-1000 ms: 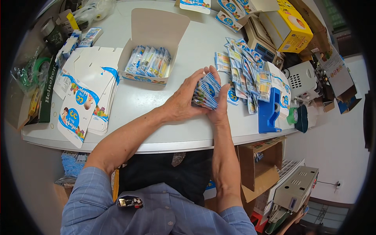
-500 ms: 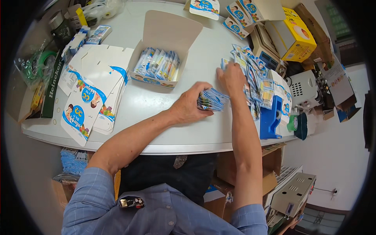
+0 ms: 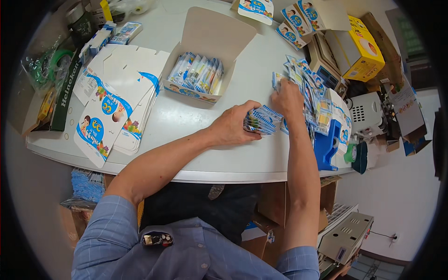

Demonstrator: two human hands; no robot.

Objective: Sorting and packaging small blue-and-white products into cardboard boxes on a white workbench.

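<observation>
In my left hand [image 3: 236,125] is a stack of small blue-and-white sachets [image 3: 263,120], gripped between thumb and fingers just above the table. My right hand [image 3: 288,99] is closed in a pinch at the left edge of a loose pile of similar sachets [image 3: 313,88]. One sachet [image 3: 277,79] sticks out beyond its fingertips. Past my left hand stands a white carton [image 3: 192,91] with its lid raised, holding a row of upright sachets [image 3: 196,70].
Flat printed cartons [image 3: 105,123] lie stacked at the left, beside a green box [image 3: 70,93]. A blue tape dispenser [image 3: 326,147] stands by my right forearm. Behind the pile are a scale [image 3: 326,70] and a yellow box [image 3: 366,51]. More printed cartons [image 3: 298,21] stand at the back.
The whole view has shifted, so the table things appear farther right. My right hand has drawn slightly nearer to me with the sachet. My left hand still grips the stack.
</observation>
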